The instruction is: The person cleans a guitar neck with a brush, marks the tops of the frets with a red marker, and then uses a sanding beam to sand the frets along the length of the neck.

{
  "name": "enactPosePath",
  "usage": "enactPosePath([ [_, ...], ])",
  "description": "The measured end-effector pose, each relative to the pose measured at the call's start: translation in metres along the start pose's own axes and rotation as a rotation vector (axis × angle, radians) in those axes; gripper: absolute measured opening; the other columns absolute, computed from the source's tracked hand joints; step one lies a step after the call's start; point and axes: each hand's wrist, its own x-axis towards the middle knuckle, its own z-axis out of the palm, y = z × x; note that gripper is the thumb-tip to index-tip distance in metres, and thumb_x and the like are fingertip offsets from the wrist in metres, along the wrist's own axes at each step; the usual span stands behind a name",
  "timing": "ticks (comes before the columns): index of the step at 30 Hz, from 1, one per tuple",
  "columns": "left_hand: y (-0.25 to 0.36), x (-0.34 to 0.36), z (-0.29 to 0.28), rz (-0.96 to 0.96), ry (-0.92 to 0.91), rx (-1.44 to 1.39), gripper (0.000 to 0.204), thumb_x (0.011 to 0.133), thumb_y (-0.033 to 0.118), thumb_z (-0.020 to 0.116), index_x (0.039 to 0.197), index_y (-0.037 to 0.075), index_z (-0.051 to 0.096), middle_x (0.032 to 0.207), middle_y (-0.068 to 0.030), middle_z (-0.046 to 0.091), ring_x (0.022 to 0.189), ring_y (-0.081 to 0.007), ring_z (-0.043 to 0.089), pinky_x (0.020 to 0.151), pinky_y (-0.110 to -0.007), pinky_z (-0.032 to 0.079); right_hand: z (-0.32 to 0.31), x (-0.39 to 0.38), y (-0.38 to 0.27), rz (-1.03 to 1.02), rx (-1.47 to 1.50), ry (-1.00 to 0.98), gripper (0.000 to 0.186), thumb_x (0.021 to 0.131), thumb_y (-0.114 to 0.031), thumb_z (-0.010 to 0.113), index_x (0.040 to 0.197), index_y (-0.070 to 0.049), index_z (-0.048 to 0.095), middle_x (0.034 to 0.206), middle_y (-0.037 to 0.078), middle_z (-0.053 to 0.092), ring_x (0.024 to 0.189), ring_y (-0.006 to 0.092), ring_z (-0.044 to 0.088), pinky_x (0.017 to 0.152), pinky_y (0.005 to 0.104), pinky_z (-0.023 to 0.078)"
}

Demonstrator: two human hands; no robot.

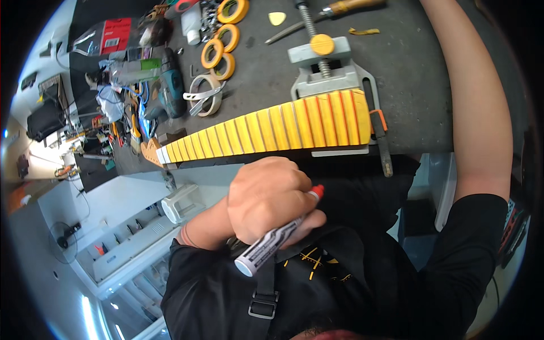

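Note:
My left hand [272,198] is closed around a thick white marker [262,252] with a red end, held in front of my chest. Just beyond it lies a guitar neck [266,129], its fingerboard covered in yellow tape between the frets. Toward the wide right end, several frets look red; the others look metallic or dark. The neck's wide end sits against a grey vise [328,79], and its wooden headstock [151,152] points left. My right arm stretches up along the right side, with its hand beyond the top edge, out of view.
On the dark workbench [408,73] are yellow tape rolls [228,38], a pale tape roll [207,97], a cordless drill [171,85] and a wooden-handled tool [345,7]. An orange-and-dark tool [382,141] hangs over the front edge beside the vise. Clutter crowds the left.

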Motion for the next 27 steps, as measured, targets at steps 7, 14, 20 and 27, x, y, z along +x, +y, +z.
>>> enactPosePath([
  [7, 0.001, -0.043, 0.035, 0.023, 0.221, -0.164, 0.022, 0.091, 0.014, 0.080, 0.089, -0.001, 0.065, 0.077, -0.0153, 0.064, 0.059, -0.0303, 0.063, 0.053, -0.039, 0.049, -0.001, 0.001, -0.007, 0.060, 0.113, -0.021, 0.038, 0.104, -0.030, 0.065, 0.104, 0.008, 0.068, 0.090, 0.013, 0.072, 0.084, 0.0196, 0.065, 0.077, 0.0377, 0.052],
  [14, 0.009, -0.072, 0.059, 0.020, 0.365, -0.252, 0.031, 0.081, 0.005, 0.087, 0.100, 0.001, 0.064, 0.079, -0.0115, 0.065, 0.064, -0.0297, 0.066, 0.059, -0.036, 0.056, -0.002, 0.000, -0.003, 0.123, 0.242, -0.072, 0.028, 0.106, -0.027, 0.064, 0.097, 0.000, 0.064, 0.078, 0.001, 0.057, 0.071, 0.0104, 0.052, 0.064, 0.0299, 0.043],
  [20, 0.015, -0.093, 0.060, 0.006, 0.414, -0.180, 0.033, 0.081, 0.010, 0.090, 0.100, 0.002, 0.065, 0.082, -0.0120, 0.067, 0.068, -0.0299, 0.069, 0.062, -0.037, 0.057, 0.003, 0.002, -0.001, 0.153, 0.342, -0.081, 0.023, 0.107, -0.025, 0.063, 0.097, -0.005, 0.064, 0.073, -0.003, 0.054, 0.064, 0.0077, 0.048, 0.057, 0.0273, 0.037],
  [27, 0.017, -0.104, 0.050, 0.075, 0.418, -0.057, 0.031, 0.083, 0.014, 0.089, 0.100, 0.003, 0.066, 0.081, -0.0096, 0.065, 0.065, -0.0268, 0.066, 0.057, -0.035, 0.051, 0.002, 0.000, 0.033, 0.109, 0.332, -0.127, 0.029, 0.108, -0.038, 0.065, 0.100, -0.010, 0.065, 0.077, -0.007, 0.053, 0.065, 0.0031, 0.044, 0.058, 0.0224, 0.035],
])
